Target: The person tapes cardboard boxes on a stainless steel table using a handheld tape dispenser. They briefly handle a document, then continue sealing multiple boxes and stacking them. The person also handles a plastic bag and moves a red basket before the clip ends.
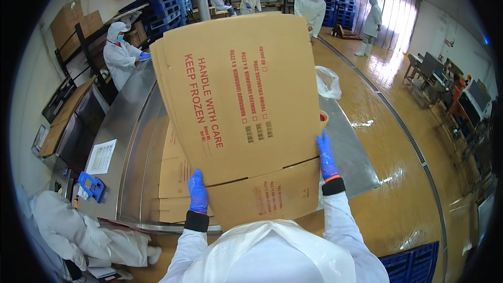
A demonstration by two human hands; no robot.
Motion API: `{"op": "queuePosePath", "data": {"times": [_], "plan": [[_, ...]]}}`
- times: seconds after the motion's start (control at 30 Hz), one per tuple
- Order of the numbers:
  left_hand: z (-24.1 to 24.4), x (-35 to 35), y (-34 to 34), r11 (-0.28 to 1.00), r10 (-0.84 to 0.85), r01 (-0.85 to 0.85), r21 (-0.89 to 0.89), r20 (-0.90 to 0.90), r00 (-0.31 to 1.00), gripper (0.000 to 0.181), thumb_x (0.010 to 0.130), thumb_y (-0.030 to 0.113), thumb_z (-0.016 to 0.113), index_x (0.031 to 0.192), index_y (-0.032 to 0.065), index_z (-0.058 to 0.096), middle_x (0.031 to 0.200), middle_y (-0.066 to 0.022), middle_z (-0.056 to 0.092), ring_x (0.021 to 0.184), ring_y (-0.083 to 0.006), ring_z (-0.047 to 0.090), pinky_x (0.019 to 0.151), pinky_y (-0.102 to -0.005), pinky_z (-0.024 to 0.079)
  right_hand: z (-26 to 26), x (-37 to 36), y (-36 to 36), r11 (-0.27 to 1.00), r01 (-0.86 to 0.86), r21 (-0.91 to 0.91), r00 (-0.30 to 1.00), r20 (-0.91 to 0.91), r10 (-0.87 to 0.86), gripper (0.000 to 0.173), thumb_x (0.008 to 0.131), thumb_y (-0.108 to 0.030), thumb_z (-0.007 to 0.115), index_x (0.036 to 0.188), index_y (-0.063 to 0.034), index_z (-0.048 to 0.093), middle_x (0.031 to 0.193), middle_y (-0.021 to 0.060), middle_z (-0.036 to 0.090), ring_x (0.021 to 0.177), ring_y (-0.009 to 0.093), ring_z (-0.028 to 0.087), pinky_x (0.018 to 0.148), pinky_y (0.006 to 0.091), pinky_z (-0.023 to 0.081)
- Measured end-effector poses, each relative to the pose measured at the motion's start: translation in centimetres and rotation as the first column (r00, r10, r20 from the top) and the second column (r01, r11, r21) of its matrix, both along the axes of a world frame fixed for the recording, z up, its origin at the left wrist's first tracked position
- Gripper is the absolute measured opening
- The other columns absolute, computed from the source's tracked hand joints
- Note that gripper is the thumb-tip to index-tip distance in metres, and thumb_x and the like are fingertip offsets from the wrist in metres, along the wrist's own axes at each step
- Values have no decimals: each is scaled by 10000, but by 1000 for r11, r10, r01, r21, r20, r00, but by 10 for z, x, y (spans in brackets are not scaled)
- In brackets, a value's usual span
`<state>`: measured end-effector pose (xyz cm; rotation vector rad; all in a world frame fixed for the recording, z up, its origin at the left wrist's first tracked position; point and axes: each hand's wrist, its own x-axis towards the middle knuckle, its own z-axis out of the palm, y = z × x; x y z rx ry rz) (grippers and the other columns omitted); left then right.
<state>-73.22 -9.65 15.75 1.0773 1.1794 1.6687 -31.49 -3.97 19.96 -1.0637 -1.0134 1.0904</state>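
Several flattened cardboard cartons [243,94] with red printing are held up in front of me, over a steel table. My left hand [198,192], in a blue glove, grips their lower left edge. At the right edge, my right hand [327,155], also gloved in blue, clasps the same stack. More flat cardboard [169,177] lies on the table behind and to the left of the held stack. Close above my right hand, a roll of tape [323,118] shows beside the stack, and a clear plastic bag [328,82] sits farther back on the steel table [349,153].
A blue tape dispenser or similar blue plastic tool [91,186] and a printed sheet [101,157] rest on the left steel counter [127,94]. One co-worker [90,232] is at lower left, another [120,55] across the counter. A blue pallet [410,263] lies at lower right.
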Motion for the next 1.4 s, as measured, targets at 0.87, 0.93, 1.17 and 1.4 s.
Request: {"op": "queuePosePath", "data": {"times": [0.87, 0.93, 1.17, 1.4], "plan": [[-5, 4, 38, 994, 33, -33, -100, -1, 999, 605, 879, 307, 638, 1330, -40, 432, 1253, -105, 547, 1159, -204, 503, 987, -328, 383, -39, -16, 25, 992, 115, 52, 986, 118, -120, 522, 905, -376, 623, 1258, -30, 458, 1112, 103, 595, 977, 176, 567, 874, 326, 458], [19, 16, 36, 956, 39, -67, -287, -102, 994, 686, 857, 359, 662, 1326, -78, 419, 1275, -138, 536, 1184, -220, 492, 997, -324, 377, -34, -13, 23, 968, 247, -29, 950, 204, -237, 560, 881, -392, 649, 1249, -5, 479, 1094, 121, 617, 961, 188, 587, 863, 326, 465], [-38, 41, 40, 822, -58, -190, -536, -411, 910, 951, 781, 557, 651, 1343, -148, 348, 1370, -292, 425, 1298, -355, 405, 1073, -374, 313, -61, 0, 10, 899, 291, -328, 913, 376, -158, 700, 844, -444, 664, 1256, 92, 480, 1158, 184, 612, 1030, 243, 595, 905, 332, 450], [-108, 26, 34, 719, -281, -111, -686, -432, 857, 935, 804, 576, 604, 1375, -112, 332, 1386, -305, 400, 1315, -371, 383, 1080, -385, 309, -125, 17, 17, 848, 230, -477, 909, 418, -11, 713, 850, -504, 618, 1259, 69, 503, 1207, 202, 594, 1122, 308, 567, 966, 371, 417]]}}
